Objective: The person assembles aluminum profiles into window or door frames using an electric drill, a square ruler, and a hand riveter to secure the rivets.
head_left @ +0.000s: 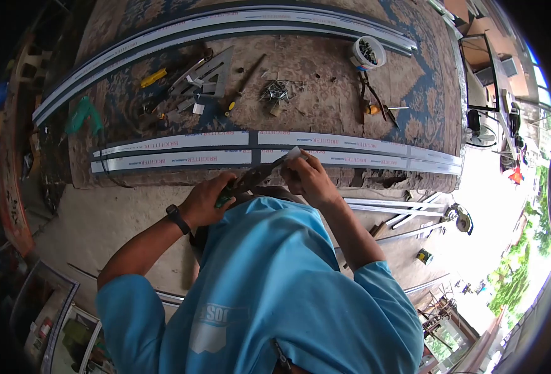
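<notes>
Mid-frame: left hand [208, 198] clasps green-handled tool [251, 179]; right hand [313, 181] pinches pale piece [295, 151]. Step seems tool-on-piece work; next move calls for steady grip.

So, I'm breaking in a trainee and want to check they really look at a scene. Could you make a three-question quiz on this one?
1. True or false: the left hand holds a green-handled tool.

2. Multiple choice: what is in the white bucket?
(a) clear water
(b) small loose pieces
(c) a roll of tape

3. Short answer: which word is printed in large letters along the pale strips nearest the hands?

Key: 1. True. 2. (b). 3. BRIGHTER.
</notes>
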Demonstrator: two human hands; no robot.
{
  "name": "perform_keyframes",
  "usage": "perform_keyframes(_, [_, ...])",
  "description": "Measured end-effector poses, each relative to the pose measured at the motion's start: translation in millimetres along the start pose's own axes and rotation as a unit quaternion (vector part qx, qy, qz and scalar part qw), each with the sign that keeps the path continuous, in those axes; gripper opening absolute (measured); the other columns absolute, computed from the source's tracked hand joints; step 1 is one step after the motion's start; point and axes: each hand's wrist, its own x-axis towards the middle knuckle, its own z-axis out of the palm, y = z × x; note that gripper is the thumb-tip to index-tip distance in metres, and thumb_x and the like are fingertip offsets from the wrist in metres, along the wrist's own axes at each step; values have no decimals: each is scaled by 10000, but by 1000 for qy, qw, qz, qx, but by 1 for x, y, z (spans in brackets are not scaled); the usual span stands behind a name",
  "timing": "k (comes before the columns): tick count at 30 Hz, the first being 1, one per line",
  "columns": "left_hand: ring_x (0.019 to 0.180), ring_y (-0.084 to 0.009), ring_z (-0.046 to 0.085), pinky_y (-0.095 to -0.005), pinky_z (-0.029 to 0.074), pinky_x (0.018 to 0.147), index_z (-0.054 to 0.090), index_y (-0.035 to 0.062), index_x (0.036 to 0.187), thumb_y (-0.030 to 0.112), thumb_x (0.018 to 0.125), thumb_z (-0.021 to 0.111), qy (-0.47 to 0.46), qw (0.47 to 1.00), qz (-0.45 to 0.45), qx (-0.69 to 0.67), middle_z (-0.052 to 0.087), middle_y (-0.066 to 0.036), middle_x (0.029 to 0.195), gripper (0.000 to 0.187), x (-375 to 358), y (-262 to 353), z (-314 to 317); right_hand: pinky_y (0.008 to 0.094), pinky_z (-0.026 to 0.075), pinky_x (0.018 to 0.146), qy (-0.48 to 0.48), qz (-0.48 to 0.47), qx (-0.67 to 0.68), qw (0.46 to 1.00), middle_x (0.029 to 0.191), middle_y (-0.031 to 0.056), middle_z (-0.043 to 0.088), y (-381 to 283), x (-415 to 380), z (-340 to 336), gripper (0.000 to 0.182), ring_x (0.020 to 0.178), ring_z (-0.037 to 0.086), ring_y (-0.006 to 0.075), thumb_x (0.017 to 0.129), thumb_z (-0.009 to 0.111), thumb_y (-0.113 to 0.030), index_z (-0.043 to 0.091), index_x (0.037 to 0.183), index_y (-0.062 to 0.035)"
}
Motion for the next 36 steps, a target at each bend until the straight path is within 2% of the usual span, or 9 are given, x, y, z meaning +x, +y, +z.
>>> perform_keyframes(9, [1249,-444,611,-496,512,1046,472,44,1466,135,917,750,-8,1000,-23,-17,601,-250,1343,622,-6,22,-3,331,426,616,39,-47,-201,978,837,67,590,2,4,-12,230,697,537,184,1001,582,-248,649,1078,-41])
perform_keyframes(13, [1291,-442,588,-504,485,1087,485,47,1493,151,922,749,-21,999,-9,-42,599,-257,1375,638,-1,23,3,465,575,850,1,-124,-661,740,1073,158,694,7,2,-13,402,967,698,357,805,776,-219,694,1165,-59])
perform_keyframes(15, [1272,-398,627,-464,494,1073,528,36,1461,210,957,747,-43,993,-1,-113,637,-241,1350,577,8,36,-1,485,585,899,22,-163,-660,733,1127,240,702,51,23,-34,371,1090,704,389,948,641,-261,653,1245,-39])
perform_keyframes(18, [1223,-427,630,-493,499,1016,530,-9,1423,303,997,685,-6,1000,4,13,627,-288,1302,550,-15,-4,13,427,546,800,101,-100,-287,947,918,184,685,11,-4,-4,382,884,674,296,1069,510,-323,675,1027,19])
perform_keyframes(21, [1129,-490,663,-530,542,917,507,1,1441,342,1000,680,16,996,67,63,663,-308,1233,583,6,19,-1,346,467,620,61,-108,-122,985,787,27,597,18,6,-11,363,704,569,148,1090,512,-326,659,942,-28])
perform_keyframes(23, [1240,-534,606,-556,523,1012,446,-58,1536,328,1019,689,-32,997,44,52,589,-370,1391,689,11,22,-5,311,420,502,41,-92,-42,994,706,-33,542,20,3,-14,321,589,511,89,1094,522,-295,638,905,-63])
perform_keyframes(32, [839,-432,709,-502,547,727,549,53,1197,260,905,739,-27,998,39,39,674,-193,854,405,29,-36,23,341,513,656,65,-125,-122,983,865,27,609,24,-1,-25,253,789,615,139,1085,522,-259,614,995,-40])
perform_keyframes(33, [1134,-466,671,-514,528,970,566,-1,1362,262,922,749,-49,999,3,18,691,-260,1171,543,25,-53,29,386,537,814,67,-109,-200,971,1016,99,640,42,17,-41,208,942,648,227,1047,565,-224,625,1088,-29])
perform_keyframes(36, [1172,-471,660,-517,531,990,591,22,1333,236,982,653,-81,996,-33,-9,683,-267,1218,416,30,1,14,356,519,726,75,-97,-263,957,949,86,643,42,9,-45,205,838,639,208,1022,591,-222,641,1071,-29])
